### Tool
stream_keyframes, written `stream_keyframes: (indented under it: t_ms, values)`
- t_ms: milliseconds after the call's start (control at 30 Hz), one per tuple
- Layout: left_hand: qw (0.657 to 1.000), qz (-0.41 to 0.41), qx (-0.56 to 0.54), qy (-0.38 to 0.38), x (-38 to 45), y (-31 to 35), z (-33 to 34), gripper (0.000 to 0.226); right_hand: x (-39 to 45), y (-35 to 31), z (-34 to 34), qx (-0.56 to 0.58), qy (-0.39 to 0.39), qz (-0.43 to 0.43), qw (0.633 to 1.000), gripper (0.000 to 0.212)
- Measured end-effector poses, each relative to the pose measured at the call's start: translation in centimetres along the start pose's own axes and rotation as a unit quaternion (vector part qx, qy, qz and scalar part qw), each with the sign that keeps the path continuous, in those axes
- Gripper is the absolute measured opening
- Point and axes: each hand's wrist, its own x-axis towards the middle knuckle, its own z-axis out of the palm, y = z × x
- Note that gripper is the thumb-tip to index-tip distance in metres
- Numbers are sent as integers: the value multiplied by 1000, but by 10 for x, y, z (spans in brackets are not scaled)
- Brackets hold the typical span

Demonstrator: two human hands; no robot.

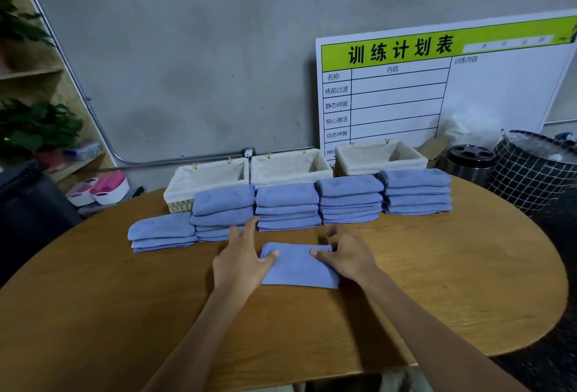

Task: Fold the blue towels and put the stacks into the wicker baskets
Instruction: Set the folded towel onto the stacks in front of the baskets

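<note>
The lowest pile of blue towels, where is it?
The lowest pile lies at the left end of the row on the table, beside a taller stack.

2 bare forearms, no sleeves, left hand (242, 262) & right hand (346, 256) ungloved, no rings.

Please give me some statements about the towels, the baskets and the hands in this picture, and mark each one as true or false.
1. Both hands rest on one folded blue towel lying on the wooden table. True: the left hand is at its left edge and the right hand at its right edge.
2. The three wicker baskets already hold towels. False: their cloth-lined insides show no towels.
3. Five stacks of folded towels stand in a row in front of the baskets. True.
4. The leftmost stack is the tallest. False: it is the lowest of the row.
5. The white board lies flat on the table. False: it stands leaning against the wall.
</note>
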Motion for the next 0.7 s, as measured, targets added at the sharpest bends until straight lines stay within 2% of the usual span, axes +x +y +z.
stream_keyframes:
  t_ms: [67,133,200,267,367,500,633,700]
  values:
    - [998,-31,30,-55,-7,-8,-6,82,-2,0,1,9,7,3,1000,52]
    - [991,-63,3,-122,-14,-12,-8,87,-5,-4,2,-4,12,-2,1000,48]
    - [973,-97,-134,-163,-16,-7,-9,94,-7,-9,4,-18,8,-5,1000,41]
    - [932,-130,-281,-190,-11,2,-8,102,-9,-14,10,-37,-1,-13,999,42]
    - [890,-139,-398,-174,2,7,6,112,-13,-21,20,-50,-28,-26,998,58]
    - [899,-90,-414,-108,1,3,26,124,-24,-28,21,24,-49,-20,998,75]
    - [854,-71,-506,-93,-4,-3,35,118,-27,-26,13,101,-105,10,989,104]
    - [845,-58,-521,-103,-2,-7,32,115,-27,-27,8,129,-127,1,984,109]
